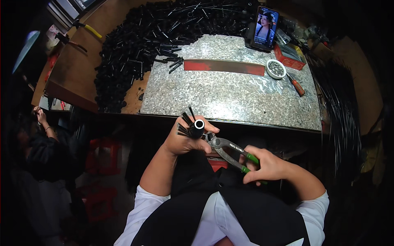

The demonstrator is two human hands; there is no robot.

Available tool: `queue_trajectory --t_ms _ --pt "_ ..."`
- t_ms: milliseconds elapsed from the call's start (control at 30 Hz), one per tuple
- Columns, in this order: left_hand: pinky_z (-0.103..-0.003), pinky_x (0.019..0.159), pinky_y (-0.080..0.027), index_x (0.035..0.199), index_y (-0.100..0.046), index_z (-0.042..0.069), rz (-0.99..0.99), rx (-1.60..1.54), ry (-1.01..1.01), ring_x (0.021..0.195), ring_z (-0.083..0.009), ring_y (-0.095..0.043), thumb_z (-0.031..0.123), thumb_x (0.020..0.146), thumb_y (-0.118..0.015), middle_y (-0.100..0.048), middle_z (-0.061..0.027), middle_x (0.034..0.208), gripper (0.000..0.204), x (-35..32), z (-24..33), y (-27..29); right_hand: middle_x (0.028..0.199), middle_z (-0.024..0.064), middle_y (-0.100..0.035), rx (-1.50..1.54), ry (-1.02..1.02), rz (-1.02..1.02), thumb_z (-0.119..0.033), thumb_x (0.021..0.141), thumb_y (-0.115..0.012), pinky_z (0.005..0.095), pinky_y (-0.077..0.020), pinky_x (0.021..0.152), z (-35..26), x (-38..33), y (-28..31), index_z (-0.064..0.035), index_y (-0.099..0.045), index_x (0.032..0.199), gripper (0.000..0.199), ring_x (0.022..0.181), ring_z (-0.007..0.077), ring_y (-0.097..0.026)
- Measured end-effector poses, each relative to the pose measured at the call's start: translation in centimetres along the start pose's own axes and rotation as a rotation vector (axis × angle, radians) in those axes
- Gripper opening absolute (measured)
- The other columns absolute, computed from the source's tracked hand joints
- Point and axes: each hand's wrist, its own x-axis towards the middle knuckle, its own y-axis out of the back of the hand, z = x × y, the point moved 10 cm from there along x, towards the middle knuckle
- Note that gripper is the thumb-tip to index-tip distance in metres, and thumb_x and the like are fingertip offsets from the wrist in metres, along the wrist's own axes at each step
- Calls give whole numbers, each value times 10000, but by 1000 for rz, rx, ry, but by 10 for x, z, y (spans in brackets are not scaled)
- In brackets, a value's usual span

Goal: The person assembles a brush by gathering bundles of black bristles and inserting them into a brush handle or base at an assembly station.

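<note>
My left hand is closed around a short black tube with a pale ring at its open end. A spread of thin black strips sticks out beside the tube from the same grip. In my right hand are end-cutting pincers with grey metal jaws and green handles. Its fingers wrap the handles, which stand apart. The pincers' jaws are right beside the tube, by my left thumb; what lies between them is too small to tell. Both hands are in front of the table's near edge, above my lap.
A large heap of black parts covers the table's far left. On the speckled tabletop lie a red-brown strip, a white bowl of small metal pieces, a screwdriver, a red box and a propped phone.
</note>
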Motion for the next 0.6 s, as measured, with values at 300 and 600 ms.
queue_trajectory --t_ms 300,600 --pt "-226 683 -451 954 -673 4 -6 -226 89 764 -75 -575 131 487 -905 -635 -8 834 536 0 -14 9 729 179 -618 111 183 126 -283 980 -452 332 -516 587 -4 -4 10 49 -562 917 356 594 256 -629" --pt "-206 665 -475 951 -689 18 -57 -165 -6 747 -55 -592 55 626 -855 -658 -1 837 367 7 0 0 794 44 -558 -93 229 214 -115 671 -810 264 -445 657 -4 -6 28 -36 -471 1034 503 705 137 -555"
